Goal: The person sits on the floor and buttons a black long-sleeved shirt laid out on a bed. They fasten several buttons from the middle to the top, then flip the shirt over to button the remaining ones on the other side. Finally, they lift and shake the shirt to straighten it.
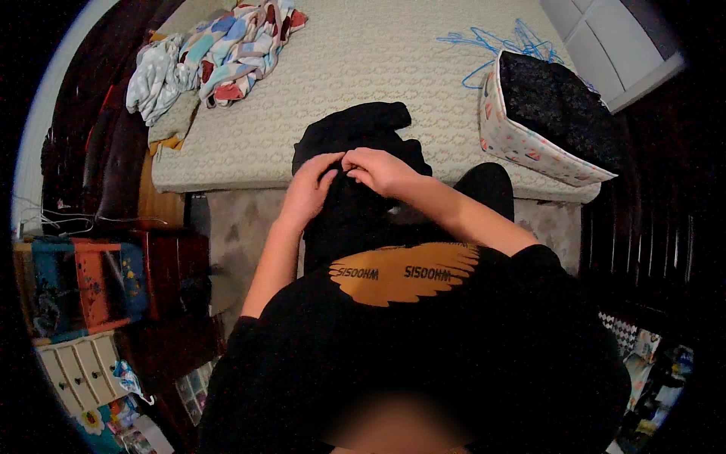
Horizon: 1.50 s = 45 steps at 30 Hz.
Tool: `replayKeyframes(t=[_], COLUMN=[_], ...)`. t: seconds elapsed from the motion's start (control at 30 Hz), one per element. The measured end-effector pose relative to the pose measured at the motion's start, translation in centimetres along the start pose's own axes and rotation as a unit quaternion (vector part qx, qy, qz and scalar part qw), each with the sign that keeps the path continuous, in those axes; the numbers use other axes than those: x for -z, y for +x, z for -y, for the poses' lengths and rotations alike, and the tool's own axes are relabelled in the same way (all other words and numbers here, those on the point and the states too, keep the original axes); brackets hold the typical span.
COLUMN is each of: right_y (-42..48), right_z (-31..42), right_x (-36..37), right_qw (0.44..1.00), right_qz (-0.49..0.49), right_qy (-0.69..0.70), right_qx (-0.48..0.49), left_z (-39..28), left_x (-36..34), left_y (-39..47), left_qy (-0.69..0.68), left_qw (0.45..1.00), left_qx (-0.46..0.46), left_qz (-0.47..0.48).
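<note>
A black garment (351, 122) lies bunched on the near edge of the bed, and part of it hangs toward my lap. My left hand (309, 184) is at its left side, with fingers and thumb bent around the dark cloth. Close beside it, fingertips almost meeting, my right hand (377, 170) pinches the same cloth with curled fingers. The exact fold between the fingers is hard to make out, black on black. My dark-clad knee (486, 184) shows right of the garment, against the bed's edge.
A cream quilted cover (363, 51) spreads over the bed. At the right stands a patterned fabric bin (510, 136) holding dark cloth (550, 102), with blue wire hangers (482, 42) behind it. A multicoloured blanket (238, 51) is heaped at the left. A small drawer unit (82, 374) stands lower left.
</note>
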State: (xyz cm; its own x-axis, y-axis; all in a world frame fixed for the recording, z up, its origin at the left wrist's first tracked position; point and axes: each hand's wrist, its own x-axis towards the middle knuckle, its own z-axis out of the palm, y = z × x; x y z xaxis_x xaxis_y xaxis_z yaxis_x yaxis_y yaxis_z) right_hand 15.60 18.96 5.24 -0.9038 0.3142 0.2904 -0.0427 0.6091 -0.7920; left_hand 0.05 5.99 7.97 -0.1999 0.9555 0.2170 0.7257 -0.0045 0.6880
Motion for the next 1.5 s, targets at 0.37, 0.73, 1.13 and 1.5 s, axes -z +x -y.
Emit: replayKeyframes(t=[0.37,0.73,1.13,1.5], right_y=[-0.6,-0.6,-1.4,-1.3], right_z=[1.3,0.8,2.7,1.8], right_x=[-0.8,-2.3,-1.3,-2.0], right_qw=[0.993,0.966,0.987,0.979], right_qz=[-0.108,-0.145,-0.153,-0.197], right_qy=[0.032,0.157,0.049,-0.028], right_qx=[-0.045,-0.147,-0.014,0.053], left_z=[-0.3,0.8,-0.2,-1.2], left_x=[-2.1,-4.2,-4.3,-4.4], left_y=[-0.6,-1.6,-2.0,-2.4], left_qy=[-0.055,-0.148,-0.208,-0.176], left_qw=[0.992,0.973,0.949,0.959], left_qx=[0.103,0.116,0.16,0.148], left_qz=[-0.058,-0.137,-0.178,-0.162])
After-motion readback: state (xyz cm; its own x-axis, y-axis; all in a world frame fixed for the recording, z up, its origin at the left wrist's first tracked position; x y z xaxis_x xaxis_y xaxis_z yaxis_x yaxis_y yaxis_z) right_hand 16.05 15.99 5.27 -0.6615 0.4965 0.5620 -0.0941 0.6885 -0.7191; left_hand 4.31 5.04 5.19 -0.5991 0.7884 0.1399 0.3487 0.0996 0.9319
